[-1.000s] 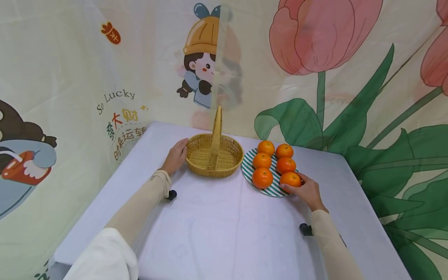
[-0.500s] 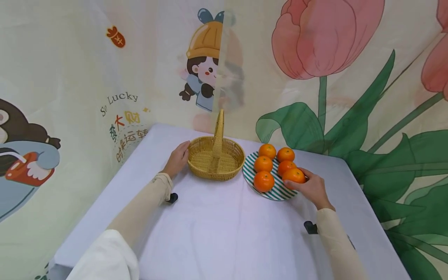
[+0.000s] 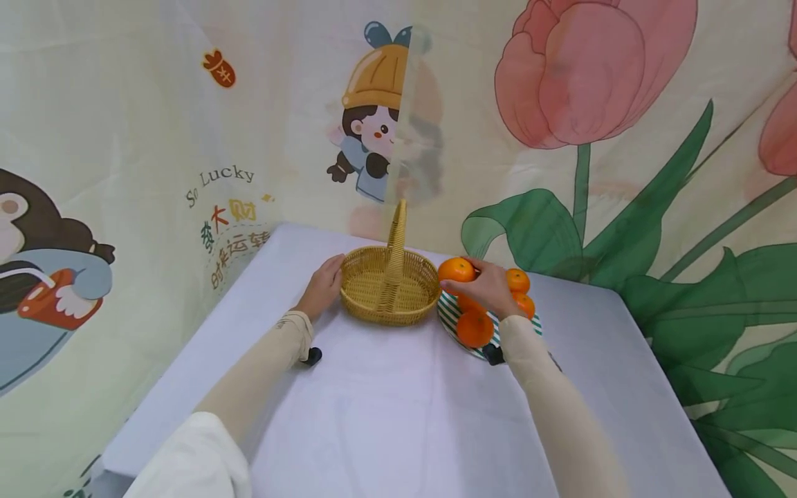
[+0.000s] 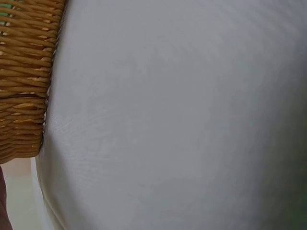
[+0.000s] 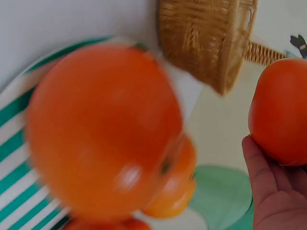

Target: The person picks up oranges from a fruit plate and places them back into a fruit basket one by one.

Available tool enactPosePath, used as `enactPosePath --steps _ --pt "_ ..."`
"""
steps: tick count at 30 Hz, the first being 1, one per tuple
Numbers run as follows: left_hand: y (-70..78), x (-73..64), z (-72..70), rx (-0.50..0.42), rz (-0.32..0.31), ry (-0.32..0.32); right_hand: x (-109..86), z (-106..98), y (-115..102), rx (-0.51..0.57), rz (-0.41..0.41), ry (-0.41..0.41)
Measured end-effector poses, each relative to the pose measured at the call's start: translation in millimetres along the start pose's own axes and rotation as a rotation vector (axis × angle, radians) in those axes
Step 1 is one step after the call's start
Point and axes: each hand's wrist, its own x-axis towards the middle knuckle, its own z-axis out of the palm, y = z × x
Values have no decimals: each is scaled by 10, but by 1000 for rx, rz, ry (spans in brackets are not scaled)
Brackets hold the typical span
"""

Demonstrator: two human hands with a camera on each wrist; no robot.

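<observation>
My right hand point(image 3: 492, 287) holds an orange point(image 3: 457, 270) between thumb and fingers, lifted above the far left part of a green-and-white striped plate point(image 3: 446, 306), near the basket's right rim. In the right wrist view this orange point(image 5: 279, 112) sits against the fingers at the right edge. Several other oranges, such as the near left one point(image 3: 475, 328), rest on the plate, partly hidden by the hand. With extended fingers, my left hand point(image 3: 322, 285) touches the left side of a woven basket point(image 3: 361, 304) with a tall handle. Nothing lies inside the basket.
A white cloth covers the table point(image 3: 373, 401). Printed curtains point(image 3: 299, 124) hang close behind the table and at its sides. Dark wrist cameras point(image 3: 494, 354) sit under both forearms. In the left wrist view, mostly tablecloth point(image 4: 158, 115) shows beside the basket wall point(image 4: 24, 81).
My right hand has gripped the near right orange, lifted it off the plate and carried it left toward the basket. The left hand stays at the basket. The head view has shifted slightly.
</observation>
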Motion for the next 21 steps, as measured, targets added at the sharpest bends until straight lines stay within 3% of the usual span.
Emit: enactPosePath --steps 4,10,16,21 --pt "23 2 -12 5 -8 -7 244 260 -211 21 -71 -21" --pt "-21 4 11 6 -2 -16 520 583 -434 57 -88 -76" --pt "-42 10 4 -2 21 -8 735 864 -516 84 -108 -140" --pt "-31 17 11 -6 39 -5 850 1020 -515 4 -161 -152"
